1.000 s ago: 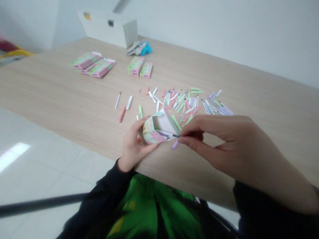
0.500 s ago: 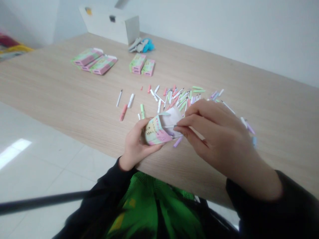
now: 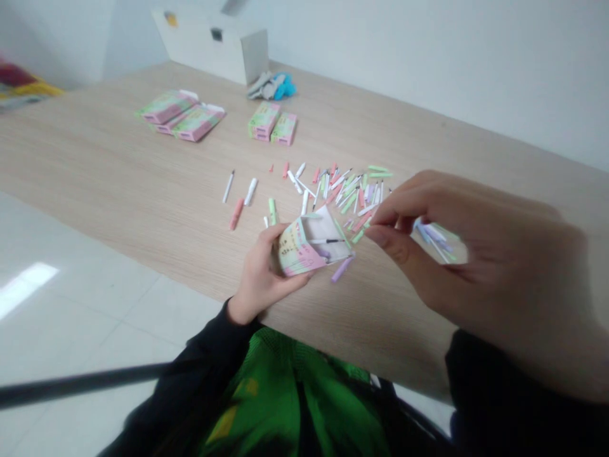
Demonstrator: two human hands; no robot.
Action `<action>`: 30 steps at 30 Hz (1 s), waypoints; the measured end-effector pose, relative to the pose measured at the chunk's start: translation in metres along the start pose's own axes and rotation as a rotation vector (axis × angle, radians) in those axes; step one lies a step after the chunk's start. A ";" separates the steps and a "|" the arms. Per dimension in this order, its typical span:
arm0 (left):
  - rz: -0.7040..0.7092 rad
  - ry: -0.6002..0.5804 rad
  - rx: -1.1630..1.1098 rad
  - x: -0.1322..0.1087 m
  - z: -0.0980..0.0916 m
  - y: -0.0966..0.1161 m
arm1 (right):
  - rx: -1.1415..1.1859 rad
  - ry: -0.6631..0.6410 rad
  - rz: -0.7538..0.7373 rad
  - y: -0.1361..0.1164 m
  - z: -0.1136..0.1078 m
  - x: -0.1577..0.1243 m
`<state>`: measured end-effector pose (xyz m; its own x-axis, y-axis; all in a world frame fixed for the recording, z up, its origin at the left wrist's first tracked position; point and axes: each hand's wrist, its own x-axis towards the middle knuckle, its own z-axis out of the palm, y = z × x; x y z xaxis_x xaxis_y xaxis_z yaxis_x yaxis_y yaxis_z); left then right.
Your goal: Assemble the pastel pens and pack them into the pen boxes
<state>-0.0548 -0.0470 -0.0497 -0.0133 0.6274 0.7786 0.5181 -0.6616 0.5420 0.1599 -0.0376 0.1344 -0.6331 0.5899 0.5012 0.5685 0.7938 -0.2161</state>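
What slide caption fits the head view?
Left hand holds an open pastel cardboard box; right hand hovers near scattered slim multicoloured pen parts.

The carton (image 3: 299, 249) is pink, yellow and pale green, the table (image 3: 95, 152) grained beige.

The pale wood-grained tabletop (image 3: 85, 152) bears a white box (image 3: 204, 49) with a grey-and-blue bundle (image 3: 272, 87) just beside it along the back, two groups of pink-and-green cartons (image 3: 197, 122) nearer, then loosely scattered white, red, green and purple pen parts (image 3: 352, 186).
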 end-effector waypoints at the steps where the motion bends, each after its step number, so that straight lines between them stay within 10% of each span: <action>1: 0.003 -0.004 -0.006 0.000 0.000 0.000 | 0.016 0.010 0.005 -0.001 -0.003 0.000; 15: 0.043 -0.094 -0.063 0.004 -0.001 0.007 | -0.027 -0.342 -0.048 0.005 0.017 0.028; 30: 0.003 -0.139 -0.039 0.005 -0.002 0.009 | -0.089 -0.273 -0.079 -0.001 0.013 -0.005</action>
<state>-0.0516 -0.0509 -0.0407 0.1082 0.6742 0.7306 0.4848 -0.6774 0.5533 0.1559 -0.0393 0.1209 -0.7880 0.5547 0.2671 0.5484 0.8296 -0.1049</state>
